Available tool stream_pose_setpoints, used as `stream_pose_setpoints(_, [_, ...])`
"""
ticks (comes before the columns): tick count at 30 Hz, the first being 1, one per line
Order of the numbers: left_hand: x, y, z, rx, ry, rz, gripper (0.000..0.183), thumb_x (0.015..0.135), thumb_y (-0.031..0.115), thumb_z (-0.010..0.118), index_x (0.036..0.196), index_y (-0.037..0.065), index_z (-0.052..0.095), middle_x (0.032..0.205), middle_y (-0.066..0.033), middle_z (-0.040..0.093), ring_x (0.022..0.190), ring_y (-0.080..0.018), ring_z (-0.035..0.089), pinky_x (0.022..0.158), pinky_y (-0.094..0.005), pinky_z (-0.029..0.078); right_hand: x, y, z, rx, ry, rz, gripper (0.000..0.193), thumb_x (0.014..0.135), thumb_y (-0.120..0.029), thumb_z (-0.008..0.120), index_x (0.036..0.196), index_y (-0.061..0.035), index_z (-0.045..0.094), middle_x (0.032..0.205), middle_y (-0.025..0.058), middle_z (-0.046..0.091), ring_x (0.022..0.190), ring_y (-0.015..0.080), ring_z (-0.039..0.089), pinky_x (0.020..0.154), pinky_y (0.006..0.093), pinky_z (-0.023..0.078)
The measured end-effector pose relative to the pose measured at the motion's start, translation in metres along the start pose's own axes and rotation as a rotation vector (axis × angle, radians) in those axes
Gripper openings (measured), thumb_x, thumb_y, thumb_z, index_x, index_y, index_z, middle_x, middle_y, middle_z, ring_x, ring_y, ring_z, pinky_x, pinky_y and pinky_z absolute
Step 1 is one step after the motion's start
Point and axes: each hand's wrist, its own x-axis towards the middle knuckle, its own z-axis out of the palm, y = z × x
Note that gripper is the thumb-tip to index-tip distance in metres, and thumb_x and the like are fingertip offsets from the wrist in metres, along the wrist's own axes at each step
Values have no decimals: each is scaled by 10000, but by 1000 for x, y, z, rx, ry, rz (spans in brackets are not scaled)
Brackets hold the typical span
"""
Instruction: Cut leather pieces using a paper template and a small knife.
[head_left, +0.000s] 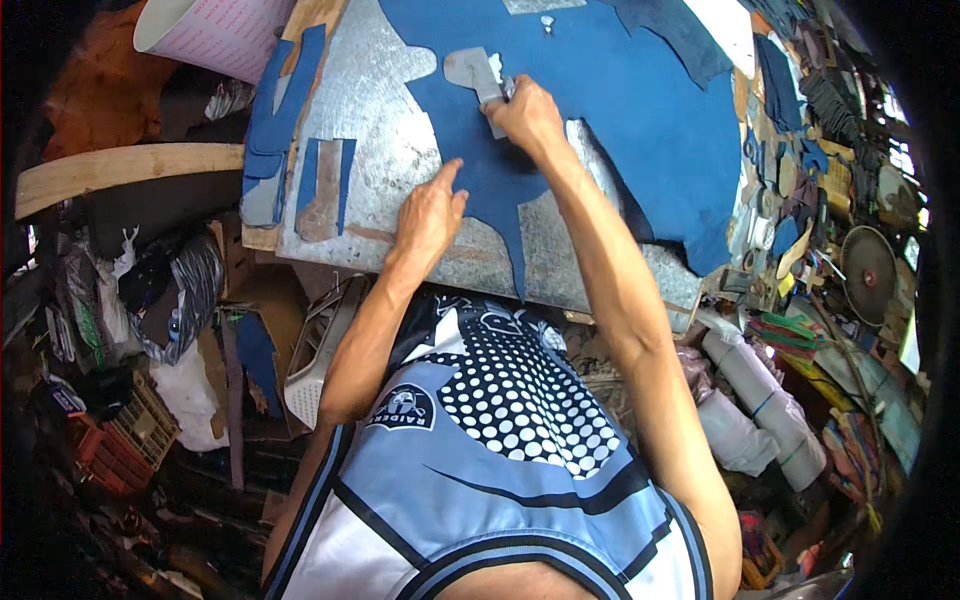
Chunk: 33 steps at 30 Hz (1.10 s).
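A large blue sheet [650, 130], which looks like leather, lies across the metal-topped table with irregular cut edges. On it rests a flat grey template [468, 70], with a rounded end and a straight arm. My right hand [525, 115] is closed at the template's near right edge, its thumb against it. A small dark piece shows at those fingers, too hidden to name. My left hand [430, 215] is at the sheet's left edge, index finger stretched out, holding nothing. A narrow tongue of the sheet hangs between my forearms toward the table's front edge.
Blue offcuts [268, 185] lie along the table's left side, beside another brownish template [320, 195]. A white roll [215, 35] stands at the far left. Scraps and tools crowd the right side, near a round fan-like disc [868, 275]. Wrapped rolls [765, 405] lie below right.
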Motion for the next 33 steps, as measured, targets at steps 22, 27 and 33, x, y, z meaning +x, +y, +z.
stream_pose_setpoints(22, [-15,2,1,242,149,56,448,903,138,665,1330,31,587,954,-152,683,860,-269,666,775,-428,522,-223,130,-89,-230,52,82,517,852,-253,767,1278,-33,572,1110,206,589,878,377,650,702,459,545])
stream_pose_setpoints(27, [-20,14,27,430,95,342,511,936,282,635,1364,15,546,1435,-218,479,1354,-399,419,1086,-574,348,-260,137,-53,-271,148,156,613,851,-306,769,1344,-43,516,1256,217,517,960,436,629,775,496,539])
stream_pose_setpoints(33, [11,10,48,354,-107,497,745,965,539,506,1476,7,406,1596,-178,283,1494,-350,200,1220,-518,123,-261,148,-47,-320,166,170,487,897,-276,726,1296,-37,580,1220,193,564,820,324,671,736,439,551])
